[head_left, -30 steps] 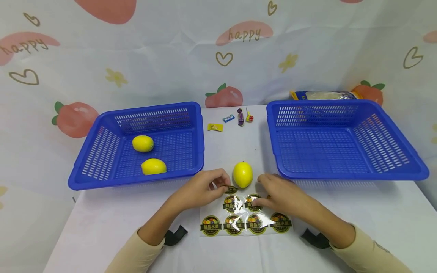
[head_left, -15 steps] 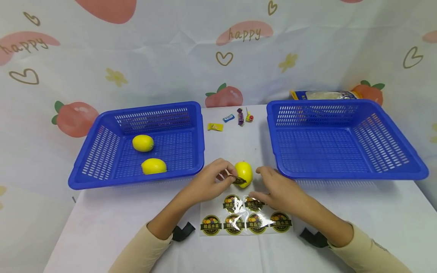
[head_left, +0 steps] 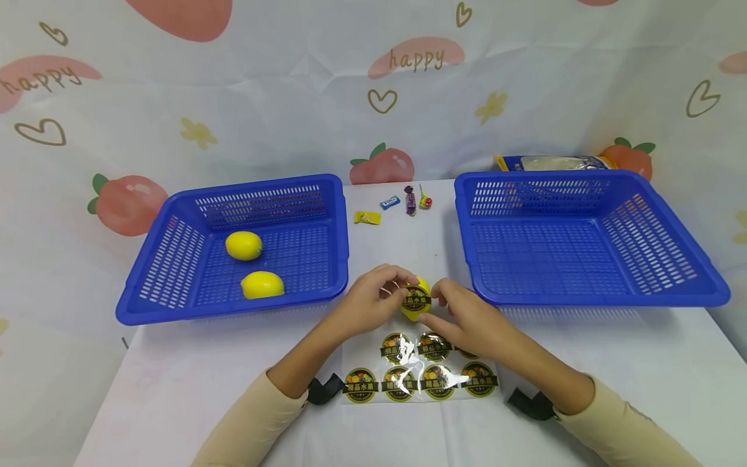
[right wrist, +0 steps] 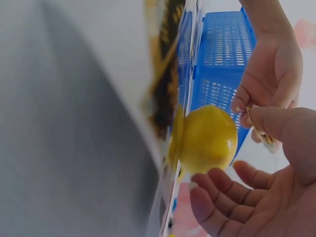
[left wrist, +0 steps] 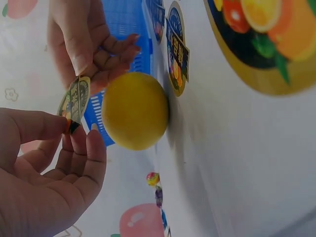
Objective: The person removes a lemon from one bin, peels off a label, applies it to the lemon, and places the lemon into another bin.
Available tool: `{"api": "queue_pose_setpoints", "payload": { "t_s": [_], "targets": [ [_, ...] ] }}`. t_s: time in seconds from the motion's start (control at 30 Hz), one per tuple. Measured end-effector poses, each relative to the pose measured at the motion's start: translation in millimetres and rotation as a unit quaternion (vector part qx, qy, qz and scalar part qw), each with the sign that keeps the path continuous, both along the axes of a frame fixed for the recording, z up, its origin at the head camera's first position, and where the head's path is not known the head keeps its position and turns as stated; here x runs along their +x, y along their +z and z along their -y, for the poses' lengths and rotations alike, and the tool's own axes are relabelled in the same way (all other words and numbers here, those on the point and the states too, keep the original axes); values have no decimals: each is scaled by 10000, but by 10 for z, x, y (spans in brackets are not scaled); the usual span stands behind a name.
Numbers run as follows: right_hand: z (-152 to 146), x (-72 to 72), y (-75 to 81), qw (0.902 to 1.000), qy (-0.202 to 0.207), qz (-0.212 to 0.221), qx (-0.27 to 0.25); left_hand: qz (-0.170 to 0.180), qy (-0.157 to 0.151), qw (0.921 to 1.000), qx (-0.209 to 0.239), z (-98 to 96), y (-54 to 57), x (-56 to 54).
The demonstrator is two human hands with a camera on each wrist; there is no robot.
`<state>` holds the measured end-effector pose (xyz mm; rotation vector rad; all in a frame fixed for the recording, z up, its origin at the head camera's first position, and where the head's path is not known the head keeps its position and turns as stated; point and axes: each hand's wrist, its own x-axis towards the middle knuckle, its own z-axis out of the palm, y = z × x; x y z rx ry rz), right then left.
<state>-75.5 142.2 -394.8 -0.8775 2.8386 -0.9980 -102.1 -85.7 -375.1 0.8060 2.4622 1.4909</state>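
Thumb and finger of a person's left hand (head_left: 376, 298) pinch one edge of a round, thin, black-and-gold sticker (head_left: 417, 299) printed with colourful fruit. From where I stand, its dark banner runs left to right, gold characters upright for the person, the printed face turned toward them. The person's right hand (head_left: 475, 324) is loose, fingers gently bent, its thumb at the sticker's opposite edge (whether it actually touches, I cannot tell). The sticker hangs just above a glossy, yellow, oval lemon (left wrist: 136, 111), with a gap between the two. That lemon rests on the white-covered table (head_left: 175, 389), its long axis appearing to run from the person toward the backdrop.

To the left sits a blue, rectangular, perforated plastic basket (head_left: 300, 253) holding two yellow lemons, a rear one (head_left: 244, 246) and a front one (head_left: 262, 285), both lying roughly side to side. To the right is a matching blue plastic basket (head_left: 543, 256), its slotted floor in plain sight.

Nearer the person lies a flat, shiny sheet (head_left: 362, 350) of similar round stickers, one half hidden by the right hand. Farther back, between the baskets, are a yellow-wrapped sweet (head_left: 367, 218), a blue-wrapped sweet (head_left: 389, 202), a purple-wrapped sweet (head_left: 410, 200) and a small lollipop (head_left: 426, 203).
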Motion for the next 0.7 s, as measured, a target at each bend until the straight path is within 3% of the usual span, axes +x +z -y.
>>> {"api": "queue_pose_setpoints", "payload": {
  "t_s": [0.4,0.7],
  "targets": [
    [47,-104,-12,9986,170,505,6,403,209,9990,8,-58,-60,-127],
    [101,-222,-79,9989,306,286,-220,584,279,9979,90,-78,-94,-181]
  ]
}}
